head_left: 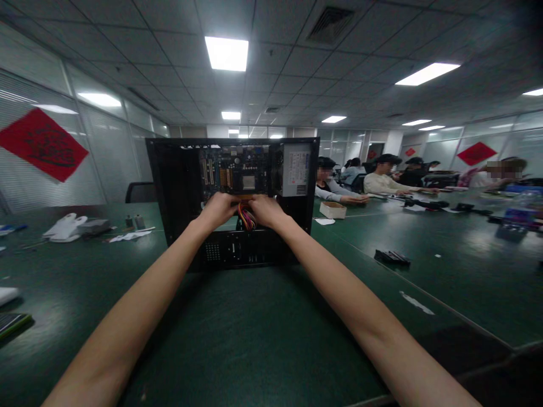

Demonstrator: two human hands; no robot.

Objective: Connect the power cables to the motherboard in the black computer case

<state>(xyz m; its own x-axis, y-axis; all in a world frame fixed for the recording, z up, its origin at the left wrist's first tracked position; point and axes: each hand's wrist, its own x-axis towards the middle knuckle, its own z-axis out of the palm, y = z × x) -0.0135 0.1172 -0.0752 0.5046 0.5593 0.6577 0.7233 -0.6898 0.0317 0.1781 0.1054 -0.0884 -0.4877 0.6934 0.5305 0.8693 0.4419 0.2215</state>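
An open black computer case (pixel 158 192) stands in front of me, its inside facing me. A motherboard (pixel 249 182) sits in the upper middle, and a power supply (pixel 295 169) with a white label fills the upper right. Between my hands hangs a power cable bundle (pixel 246 219) of several coloured wires, curving down from the board's lower edge. My left hand (pixel 218 212) pinches at the bundle's upper left. Opposite it, my right hand (pixel 269 212) is closed at the upper right of the bundle. Both hands' fingertips, and the cable's end, are mostly hidden.
On the green table (pixel 254 328), a white plastic bag (pixel 65 227) and a grey box (pixel 94 227) lie left. To the right are a small carton (pixel 333 210), a black part (pixel 392 258) and a white strip (pixel 417 303). Several people sit along the right side.
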